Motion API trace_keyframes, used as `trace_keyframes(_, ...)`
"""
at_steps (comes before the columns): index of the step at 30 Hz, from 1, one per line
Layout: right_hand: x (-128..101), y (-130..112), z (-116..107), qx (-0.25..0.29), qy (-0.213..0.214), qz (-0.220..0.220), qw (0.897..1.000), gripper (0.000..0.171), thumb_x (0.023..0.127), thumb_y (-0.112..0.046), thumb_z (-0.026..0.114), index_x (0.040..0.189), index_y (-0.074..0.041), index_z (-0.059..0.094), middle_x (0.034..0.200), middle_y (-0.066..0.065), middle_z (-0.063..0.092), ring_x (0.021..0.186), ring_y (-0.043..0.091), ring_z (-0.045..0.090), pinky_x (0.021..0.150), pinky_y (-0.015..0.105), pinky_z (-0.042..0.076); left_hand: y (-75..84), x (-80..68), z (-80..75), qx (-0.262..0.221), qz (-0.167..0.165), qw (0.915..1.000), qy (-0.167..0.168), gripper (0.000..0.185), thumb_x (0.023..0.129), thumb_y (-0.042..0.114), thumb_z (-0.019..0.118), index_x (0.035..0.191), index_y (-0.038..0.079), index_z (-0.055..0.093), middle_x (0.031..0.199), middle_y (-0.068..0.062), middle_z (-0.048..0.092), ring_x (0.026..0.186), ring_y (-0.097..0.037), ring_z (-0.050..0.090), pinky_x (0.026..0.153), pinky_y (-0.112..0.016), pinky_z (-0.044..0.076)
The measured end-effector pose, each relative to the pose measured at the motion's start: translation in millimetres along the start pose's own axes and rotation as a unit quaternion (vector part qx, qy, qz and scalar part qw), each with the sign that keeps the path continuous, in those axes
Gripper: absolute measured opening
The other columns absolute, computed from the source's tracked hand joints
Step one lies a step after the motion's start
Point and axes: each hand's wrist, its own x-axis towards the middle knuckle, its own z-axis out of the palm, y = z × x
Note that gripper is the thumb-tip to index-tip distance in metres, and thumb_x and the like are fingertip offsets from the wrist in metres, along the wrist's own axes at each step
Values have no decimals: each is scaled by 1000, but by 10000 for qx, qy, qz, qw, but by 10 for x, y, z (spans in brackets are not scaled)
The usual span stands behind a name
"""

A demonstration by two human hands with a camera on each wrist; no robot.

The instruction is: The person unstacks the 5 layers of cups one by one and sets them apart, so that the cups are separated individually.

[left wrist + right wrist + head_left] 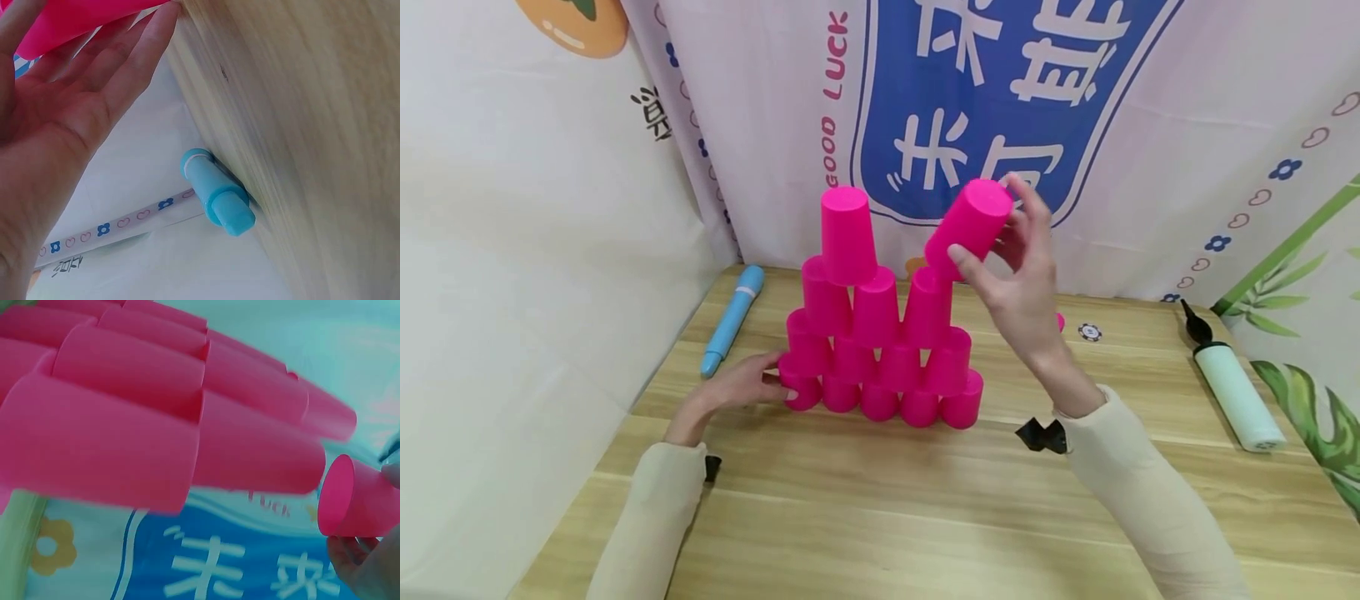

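Pink cups stand upside down in a stepped pyramid (880, 367), several across at the bottom and three in the third row. One single cup (848, 237) tops its left side. Above the third row's right end, my right hand (1026, 279) grips another pink cup (970, 225) between thumb and fingers, tilted, its closed end up. In the right wrist view this held cup (375, 503) shows its open mouth towards the stack. My left hand (737, 385) touches the bottom row's leftmost cup (801, 387), its fingers nearly straight along the pink side (81, 28) in the left wrist view.
A blue tube (733, 321) with a narrower tip lies at the table's left edge. On the right lies a pale green hand pump (1240, 396) with a black nozzle. A small round chip (1090, 332) lies behind my right wrist. Printed cloth (760, 108) hangs behind the table.
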Motion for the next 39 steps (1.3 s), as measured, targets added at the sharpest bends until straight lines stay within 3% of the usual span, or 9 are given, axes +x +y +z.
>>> trace_keyframes(11,-248,79,-497,-237,866,1048,9904,73,84,-2,69,147,-18,35,132,12,52,114,27,55,94,31,50,4,-4,1,51,16,10000,41,50,86,24,75,127,5,54,121,-10,62,112,-29,59,93,-43,49)
trace_keyframes(19,-509,598,-820,-523,1157,1633,9784,69,84,-6,72,143,-19,40,129,7,54,110,22,55,89,27,51,-60,-1,0,-217,47,9998,-1,53,85,23,75,129,4,52,124,-12,60,116,-32,56,94,-41,50)
trace_keyframes(25,-736,806,-965,-824,1293,2041,9669,68,85,-8,72,143,-21,39,128,4,55,109,19,55,88,26,51,-49,-18,-11,-553,-162,9983,-120,52,88,23,72,132,4,50,124,-15,59,112,-31,59,83,-35,54)
trace_keyframes(33,-952,933,-1090,-707,1531,2200,9608,68,83,-2,72,141,-20,41,125,6,56,105,20,56,87,22,51,-80,-2,-2,-796,-149,9965,-226,55,89,21,71,135,2,46,127,-17,57,111,-30,59,82,-35,55)
trace_keyframes(39,-1008,877,-1134,-765,1606,2196,9592,66,82,2,71,139,-14,41,122,6,57,103,19,57,85,21,51,-107,-13,11,-858,-31,9961,-207,55,90,19,69,137,2,45,129,-18,55,115,-35,56,85,-34,55)
